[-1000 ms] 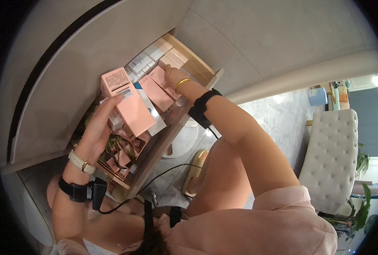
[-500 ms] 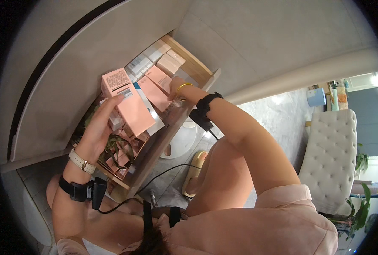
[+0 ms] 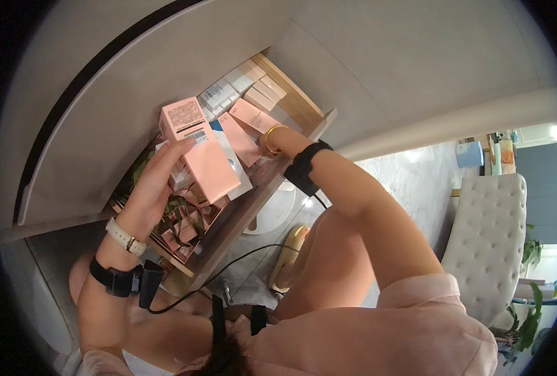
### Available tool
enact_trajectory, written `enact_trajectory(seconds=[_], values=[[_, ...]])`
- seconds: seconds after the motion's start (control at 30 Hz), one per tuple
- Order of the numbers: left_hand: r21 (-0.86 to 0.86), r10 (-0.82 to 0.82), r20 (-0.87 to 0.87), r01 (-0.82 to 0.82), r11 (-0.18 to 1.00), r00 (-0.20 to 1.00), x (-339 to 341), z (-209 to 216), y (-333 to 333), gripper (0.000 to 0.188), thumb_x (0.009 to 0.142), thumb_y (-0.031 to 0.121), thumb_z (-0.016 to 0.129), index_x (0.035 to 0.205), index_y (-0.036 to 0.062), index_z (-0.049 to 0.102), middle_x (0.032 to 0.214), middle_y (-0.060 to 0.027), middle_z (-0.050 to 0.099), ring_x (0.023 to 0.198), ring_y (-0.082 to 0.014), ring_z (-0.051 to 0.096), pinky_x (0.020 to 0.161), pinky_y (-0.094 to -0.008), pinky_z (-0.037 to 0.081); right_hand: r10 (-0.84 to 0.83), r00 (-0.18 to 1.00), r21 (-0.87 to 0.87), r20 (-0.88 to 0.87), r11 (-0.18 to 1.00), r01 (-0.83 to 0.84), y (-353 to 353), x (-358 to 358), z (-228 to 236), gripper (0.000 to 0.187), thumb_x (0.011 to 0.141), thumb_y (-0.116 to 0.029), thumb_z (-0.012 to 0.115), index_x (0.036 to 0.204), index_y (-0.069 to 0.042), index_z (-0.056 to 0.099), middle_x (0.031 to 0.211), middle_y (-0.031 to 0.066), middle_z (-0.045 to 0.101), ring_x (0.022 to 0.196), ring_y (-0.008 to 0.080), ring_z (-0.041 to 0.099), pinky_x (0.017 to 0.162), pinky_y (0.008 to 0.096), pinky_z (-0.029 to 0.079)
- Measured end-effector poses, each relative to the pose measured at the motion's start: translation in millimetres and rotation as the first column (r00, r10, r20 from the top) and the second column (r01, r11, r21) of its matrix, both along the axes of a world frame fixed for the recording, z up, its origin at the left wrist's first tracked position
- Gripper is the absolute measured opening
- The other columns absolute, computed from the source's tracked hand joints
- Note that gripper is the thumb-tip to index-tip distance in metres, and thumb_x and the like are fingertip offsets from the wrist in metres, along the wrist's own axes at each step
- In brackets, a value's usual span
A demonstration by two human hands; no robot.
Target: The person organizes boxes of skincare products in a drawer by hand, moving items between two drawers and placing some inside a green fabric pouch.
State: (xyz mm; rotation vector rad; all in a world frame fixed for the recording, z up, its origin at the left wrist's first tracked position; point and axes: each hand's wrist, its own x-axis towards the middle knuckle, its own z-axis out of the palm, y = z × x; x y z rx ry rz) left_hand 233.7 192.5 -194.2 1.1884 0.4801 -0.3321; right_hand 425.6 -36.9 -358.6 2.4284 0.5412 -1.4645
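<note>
My left hand (image 3: 156, 185) is closed round a large pink carton (image 3: 208, 164), its thumb lying on the printed side, and holds it tilted over the open drawer (image 3: 225, 241). A white and blue flat box (image 3: 233, 156) lies partly behind that carton. My right hand (image 3: 277, 140) reaches over the drawer's front edge beside two slimmer pink boxes, a farther one (image 3: 251, 117) and a nearer one (image 3: 239, 139). Its fingers are hidden behind the hand, so whether it grips the farther box does not show.
Several white boxes (image 3: 219, 95) and pale boxes (image 3: 263, 97) fill the drawer's far end. Near its close end sit small pink packets (image 3: 183, 230) and dark leaf-like strips (image 3: 181, 210). A black cable (image 3: 228, 263) runs below. A tufted bench (image 3: 488, 241) stands at right.
The view has shifted slightly, moving the drawer rightward in the picture. The farther slim pink box has turned a little beside my right hand. My left hand keeps the large carton.
</note>
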Motion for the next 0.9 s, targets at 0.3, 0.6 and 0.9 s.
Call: enact_trajectory(seconds=[0.3, 0.6, 0.9], values=[[-0.021, 0.001, 0.032, 0.0, 1.0, 0.999, -3.7, 5.0, 5.2, 0.048, 0.087, 0.038, 0.061, 0.123, 0.0072, 0.053, 0.117, -0.0014, 0.056, 0.109, -0.0111, 0.051, 0.094, -0.0268, 0.038, 0.275, 0.954, 0.138, 0.121, 0.947, -0.291, -29.5, 7.1, -94.5, 0.031, 0.074, -0.028, 0.068, 0.098, -0.009, 0.07, 0.101, 0.0136, 0.068, 0.083, 0.0312, 0.062, 0.077, 0.0434, 0.049], [-0.048, -0.04, 0.071, 0.043, 0.998, 0.997, -6.3, 0.9, 12.4, 0.047, 0.086, 0.038, 0.063, 0.121, 0.0079, 0.053, 0.113, -0.0007, 0.057, 0.105, -0.0093, 0.053, 0.091, -0.0247, 0.039, -0.106, 0.993, 0.084, 0.044, 0.991, 0.102, -23.5, 22.8, -27.5, 0.028, 0.066, -0.027, 0.071, 0.084, -0.005, 0.069, 0.079, 0.0052, 0.068, 0.067, 0.0191, 0.059, 0.063, 0.0362, 0.048], [-0.032, -0.044, 0.069, 0.046, 0.998, 0.997, -6.4, 5.6, 4.1, 0.048, 0.084, 0.039, 0.065, 0.119, 0.0081, 0.055, 0.111, -0.0007, 0.058, 0.103, -0.0095, 0.053, 0.09, -0.0245, 0.039, -0.266, 0.958, 0.192, 0.111, 0.951, 0.242, -9.7, -2.1, 63.6, 0.025, 0.075, -0.034, 0.069, 0.079, -0.009, 0.072, 0.064, 0.0018, 0.062, 0.052, 0.0134, 0.056, 0.046, 0.0307, 0.044]])
